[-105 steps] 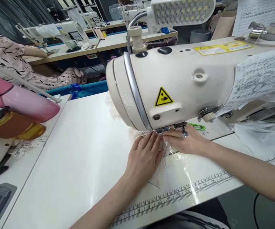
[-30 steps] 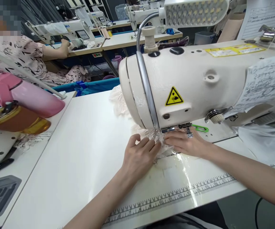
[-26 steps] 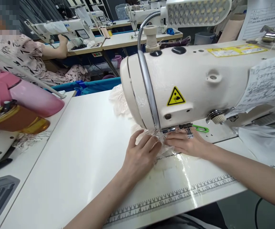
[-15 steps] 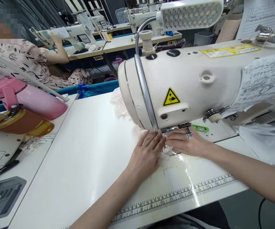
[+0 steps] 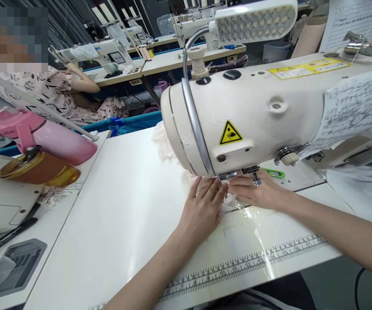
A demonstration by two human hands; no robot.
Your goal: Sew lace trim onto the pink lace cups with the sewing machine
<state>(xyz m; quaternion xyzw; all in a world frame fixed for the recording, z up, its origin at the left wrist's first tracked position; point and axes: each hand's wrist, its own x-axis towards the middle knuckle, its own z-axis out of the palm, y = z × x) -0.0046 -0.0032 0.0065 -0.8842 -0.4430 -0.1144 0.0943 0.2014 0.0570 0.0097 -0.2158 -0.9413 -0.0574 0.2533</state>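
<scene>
Pale pink lace fabric (image 5: 229,198) lies under the head of a white sewing machine (image 5: 253,112). My left hand (image 5: 200,202) rests palm down on it, fingers spread and stretched toward the needle area. From the right, my right hand (image 5: 258,189) meets the same piece, its fingers close together with their tips on the lace beside my left fingers. The needle and presser foot are mostly hidden behind the machine head and my fingers. More of the ruffled cloth (image 5: 164,142) shows behind the head. Close behind my right hand is a bright green tool (image 5: 274,173).
A printed ruler (image 5: 224,273) runs along the front of the white table (image 5: 118,193). White sheer cloth (image 5: 356,189) lies right. At left are a pink bottle (image 5: 63,140), an amber cup (image 5: 40,170) and a black pen (image 5: 14,232). A co-worker (image 5: 53,94) sits beyond, at another machine.
The camera view has shifted slightly, so the left-side objects appear farther right. My left hand has moved a little right and nearer the machine, and more lace shows between my hands.
</scene>
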